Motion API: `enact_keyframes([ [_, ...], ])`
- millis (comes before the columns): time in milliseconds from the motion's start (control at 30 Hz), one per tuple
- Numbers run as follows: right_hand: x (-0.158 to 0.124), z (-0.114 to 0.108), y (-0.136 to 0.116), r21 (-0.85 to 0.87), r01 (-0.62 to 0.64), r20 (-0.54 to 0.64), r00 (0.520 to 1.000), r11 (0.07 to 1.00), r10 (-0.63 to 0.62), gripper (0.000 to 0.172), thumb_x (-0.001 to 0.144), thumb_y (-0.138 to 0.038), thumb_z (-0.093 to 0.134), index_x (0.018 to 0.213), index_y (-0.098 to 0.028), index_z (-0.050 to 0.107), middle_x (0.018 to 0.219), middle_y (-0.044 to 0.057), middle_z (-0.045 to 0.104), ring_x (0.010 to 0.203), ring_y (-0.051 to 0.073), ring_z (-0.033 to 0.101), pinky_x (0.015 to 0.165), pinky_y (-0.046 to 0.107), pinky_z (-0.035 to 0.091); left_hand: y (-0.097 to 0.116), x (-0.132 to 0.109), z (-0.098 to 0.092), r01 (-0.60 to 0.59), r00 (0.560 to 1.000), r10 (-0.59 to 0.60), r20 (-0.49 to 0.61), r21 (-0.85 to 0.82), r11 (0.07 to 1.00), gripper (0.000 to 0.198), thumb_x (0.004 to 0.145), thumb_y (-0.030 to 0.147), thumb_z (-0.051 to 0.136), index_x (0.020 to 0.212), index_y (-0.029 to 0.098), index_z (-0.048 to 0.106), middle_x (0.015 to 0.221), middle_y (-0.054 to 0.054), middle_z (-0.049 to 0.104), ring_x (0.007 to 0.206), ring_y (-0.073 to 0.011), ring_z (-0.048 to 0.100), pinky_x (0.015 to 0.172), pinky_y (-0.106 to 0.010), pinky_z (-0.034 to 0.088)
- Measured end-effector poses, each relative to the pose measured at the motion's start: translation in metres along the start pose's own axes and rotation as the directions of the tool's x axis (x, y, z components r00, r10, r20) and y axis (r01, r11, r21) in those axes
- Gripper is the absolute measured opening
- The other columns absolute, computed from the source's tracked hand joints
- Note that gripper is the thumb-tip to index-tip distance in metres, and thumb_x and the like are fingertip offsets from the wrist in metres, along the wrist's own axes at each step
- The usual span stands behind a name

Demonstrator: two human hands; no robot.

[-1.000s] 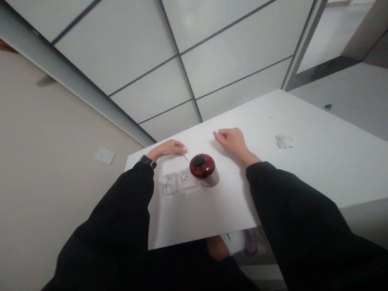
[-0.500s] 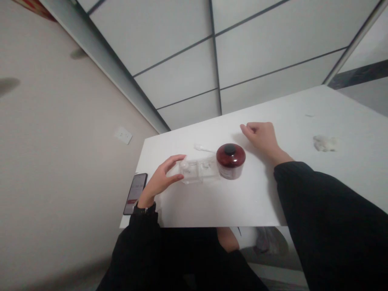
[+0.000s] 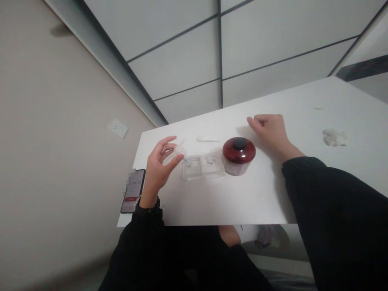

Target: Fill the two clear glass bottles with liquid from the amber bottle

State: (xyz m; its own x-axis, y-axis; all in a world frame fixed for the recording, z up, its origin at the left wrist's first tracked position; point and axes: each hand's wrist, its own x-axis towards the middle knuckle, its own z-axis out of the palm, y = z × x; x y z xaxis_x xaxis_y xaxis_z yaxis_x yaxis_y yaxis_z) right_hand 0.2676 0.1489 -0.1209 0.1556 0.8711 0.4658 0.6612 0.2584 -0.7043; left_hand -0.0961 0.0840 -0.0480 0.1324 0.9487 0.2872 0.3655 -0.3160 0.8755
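My left hand [image 3: 160, 161] pinches a small clear round piece [image 3: 180, 150] between thumb and fingers, over the left end of a clear plastic box [image 3: 194, 174]. That box lies on the table and is split into two compartments, with small clear things inside that I cannot make out. At the box's right end stands a jar with a dark red lid and black knob [image 3: 239, 155]. Closed into a fist, my right hand [image 3: 269, 131] rests on the table behind and right of the jar; anything inside it is hidden. A slim whitish piece [image 3: 206, 139] lies behind the box.
A phone [image 3: 132, 192] with a lit screen lies at the white table's [image 3: 194, 206] left edge. To the right are a crumpled whitish clump [image 3: 335, 138] and a small white scrap [image 3: 318, 108]. A wall stands at left, a panelled sliding door [image 3: 188, 52] behind.
My left hand has closed on the clear round piece and lifted it from the box's left end. My right hand stays a fist. The camera view has shifted slightly.
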Motion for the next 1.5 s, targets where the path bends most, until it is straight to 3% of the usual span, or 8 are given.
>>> enact_keyframes([
  [100, 0.000, 0.000, 0.000, 0.000, -0.003, 0.008, 1.000, 1.000, 0.003, 0.051, 0.093, -0.038, 0.059, 0.056, -0.025, 0.026, 0.054, -0.004, 0.023, 0.056, 0.013, 0.024, 0.060, 0.037, 0.022, 0.005, 0.000, 0.003, -0.035, 0.998, 0.033, -0.049, -0.038, 0.999, 0.069, 0.083, 0.044, 0.086, 0.140, 0.025, 0.053, 0.103, -0.001, 0.073, 0.104, -0.0187, 0.073, 0.105, -0.038, 0.058],
  [200, 0.000, -0.001, -0.001, -0.001, -0.004, 0.013, 1.000, 1.000, 0.004, 0.051, 0.093, -0.037, 0.059, 0.055, -0.025, 0.027, 0.053, -0.004, 0.023, 0.056, 0.013, 0.025, 0.061, 0.037, 0.022, 0.012, -0.002, 0.004, -0.050, 0.993, 0.051, -0.107, 0.009, 0.999, 0.071, 0.082, 0.043, 0.086, 0.142, 0.026, 0.051, 0.103, -0.001, 0.072, 0.105, -0.0196, 0.072, 0.106, -0.038, 0.058],
  [400, 0.001, -0.002, -0.002, -0.006, -0.009, 0.020, 1.000, 1.000, 0.009, 0.051, 0.092, -0.036, 0.059, 0.055, -0.025, 0.027, 0.053, -0.004, 0.023, 0.055, 0.013, 0.026, 0.061, 0.037, 0.022, 0.025, -0.005, 0.001, -0.043, 0.995, 0.046, -0.088, 0.042, 0.998, 0.061, 0.084, 0.036, 0.086, 0.137, 0.024, 0.059, 0.102, 0.000, 0.072, 0.106, -0.0174, 0.071, 0.111, -0.037, 0.053],
  [600, 0.002, -0.003, -0.003, -0.016, -0.015, 0.034, 0.999, 1.000, 0.016, 0.050, 0.091, -0.040, 0.057, 0.055, -0.025, 0.026, 0.052, -0.004, 0.023, 0.055, 0.013, 0.026, 0.059, 0.036, 0.022, 0.022, -0.004, 0.001, -0.023, 0.994, 0.022, -0.110, -0.007, 1.000, 0.058, 0.080, 0.036, 0.087, 0.132, 0.024, 0.065, 0.100, 0.001, 0.071, 0.098, -0.0157, 0.071, 0.100, -0.031, 0.056],
  [1000, 0.001, -0.003, -0.006, -0.015, -0.017, 0.031, 0.999, 1.000, 0.017, 0.050, 0.090, -0.038, 0.057, 0.054, -0.025, 0.025, 0.052, -0.004, 0.022, 0.055, 0.013, 0.025, 0.060, 0.035, 0.022, 0.023, -0.003, 0.005, -0.048, 0.988, 0.043, -0.149, -0.029, 0.998, 0.057, 0.076, 0.031, 0.089, 0.129, 0.025, 0.067, 0.098, 0.001, 0.071, 0.099, -0.0157, 0.071, 0.099, -0.031, 0.056],
  [1500, 0.001, -0.003, -0.005, -0.026, -0.013, 0.032, 0.999, 1.000, 0.014, 0.050, 0.092, -0.035, 0.058, 0.055, -0.025, 0.025, 0.053, -0.005, 0.023, 0.055, 0.013, 0.026, 0.061, 0.036, 0.023, 0.030, -0.006, 0.007, -0.076, 0.987, 0.084, -0.140, 0.063, 0.995, 0.055, 0.079, 0.029, 0.086, 0.131, 0.024, 0.066, 0.099, 0.001, 0.072, 0.105, -0.0182, 0.071, 0.113, -0.041, 0.051],
])
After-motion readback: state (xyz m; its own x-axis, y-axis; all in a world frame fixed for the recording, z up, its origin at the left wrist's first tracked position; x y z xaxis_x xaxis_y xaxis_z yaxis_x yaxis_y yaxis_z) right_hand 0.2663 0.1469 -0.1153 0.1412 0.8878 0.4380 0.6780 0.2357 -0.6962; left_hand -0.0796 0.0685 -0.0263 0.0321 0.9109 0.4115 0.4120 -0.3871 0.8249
